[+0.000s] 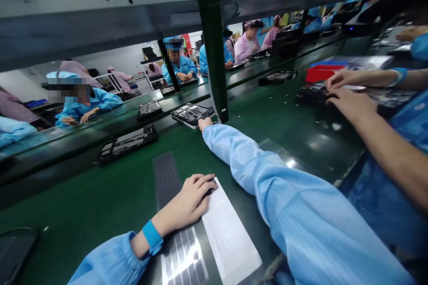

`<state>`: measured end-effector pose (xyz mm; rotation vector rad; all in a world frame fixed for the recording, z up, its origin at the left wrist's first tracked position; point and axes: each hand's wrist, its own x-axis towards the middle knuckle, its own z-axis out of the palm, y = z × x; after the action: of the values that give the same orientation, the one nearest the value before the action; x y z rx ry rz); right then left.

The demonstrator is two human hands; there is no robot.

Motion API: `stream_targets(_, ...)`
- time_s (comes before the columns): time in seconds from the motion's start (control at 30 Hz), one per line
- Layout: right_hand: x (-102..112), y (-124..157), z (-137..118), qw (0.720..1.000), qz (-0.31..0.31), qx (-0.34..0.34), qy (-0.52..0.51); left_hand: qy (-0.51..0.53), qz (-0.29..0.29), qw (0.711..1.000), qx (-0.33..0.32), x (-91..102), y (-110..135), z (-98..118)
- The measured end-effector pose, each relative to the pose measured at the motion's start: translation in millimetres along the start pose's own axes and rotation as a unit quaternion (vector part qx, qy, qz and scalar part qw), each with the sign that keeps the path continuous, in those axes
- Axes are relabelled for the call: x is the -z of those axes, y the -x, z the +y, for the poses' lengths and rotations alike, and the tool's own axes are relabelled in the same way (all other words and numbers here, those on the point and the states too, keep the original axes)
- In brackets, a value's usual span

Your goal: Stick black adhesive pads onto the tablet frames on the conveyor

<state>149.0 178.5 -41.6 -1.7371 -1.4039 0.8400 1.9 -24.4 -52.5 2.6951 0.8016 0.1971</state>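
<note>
Left hand (190,198) lies palm down with fingers curled, on the top end of a white paper sheet (227,231); cannot tell if it grips anything under the fingers. Blue wristband (152,237) sits on that wrist, just past the light blue sleeve cuff. Sheet lies along a long dark ribbed strip (165,178), and a shiny silver patterned piece (182,258) shows beside it at the near end. Right arm in a light blue sleeve (267,178) stretches forward across the green counter (83,187). Right hand (205,124) touches the near edge of a black tray-like frame (192,115); hand is mostly hidden by the angle, so cannot tell how far open it is or if it has hold. Second black frame (127,144) lies on the counter left of that arm, apart from both hands. Black upright post (212,53) stands just beyond the right hand, under a grey overhead rail (100,4). Co-worker's hands (351,104) at right rest on a dark frame (312,95), near a red bin (323,73). More people in blue and pink smocks (180,67) sit across the line.
</note>
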Motion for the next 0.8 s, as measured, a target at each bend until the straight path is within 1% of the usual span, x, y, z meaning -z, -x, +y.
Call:
stream_targets(0.07, -13.7, -6.9, -5.5, 0.998, 0.000, -0.009, -0.067, 0.012, 0.010, 1.000, 0.000, -0.8, -2.6, -4.0)
stream_targets(0.17, -29.8, -17.0, -10.9, 0.986, -0.022, -0.029, -0.165, 0.025, 0.017, 1.000, -0.008, -2.2, -4.6, -5.9)
stream_targets(0.27, -39.2, -24.6, -11.3, 0.968, -0.048, -0.049, -0.242, 0.030, 0.019, 0.999, -0.011, -2.1, -5.3, -6.0)
stream_targets(0.33, -42.1, -24.3, -10.3, 0.955, -0.060, -0.059, -0.285, 0.036, 0.017, 0.999, -0.008, -1.5, -5.8, -6.5)
stream_targets(0.43, -44.9, -10.9, -9.0, 0.938, -0.071, -0.071, -0.332, 0.053, 0.025, 0.998, -0.001, -1.5, -6.0, -9.2)
stream_targets(0.53, -43.3, 15.7, -7.6, 0.924, -0.093, -0.088, -0.361, 0.064, 0.058, 0.996, 0.000, -3.8, -6.2, -14.4)
stream_targets(0.6, -34.0, 38.0, -5.4, 0.916, -0.112, -0.109, -0.369, 0.070, 0.104, 0.992, 0.003, -6.4, -6.7, -17.8)
stream_targets(0.67, -14.3, 64.0, -2.3, 0.911, -0.129, -0.131, -0.370, 0.075, 0.153, 0.985, 0.014, -8.8, -7.3, -20.0)
stream_targets(0.73, 15.4, 94.6, 2.5, 0.907, -0.141, -0.145, -0.368, 0.075, 0.167, 0.983, 0.025, -10.1, -7.7, -20.4)
stream_targets(0.8, 50.9, 129.2, 11.2, 0.906, -0.154, -0.147, -0.366, 0.073, 0.154, 0.985, 0.032, -10.2, -7.8, -19.5)
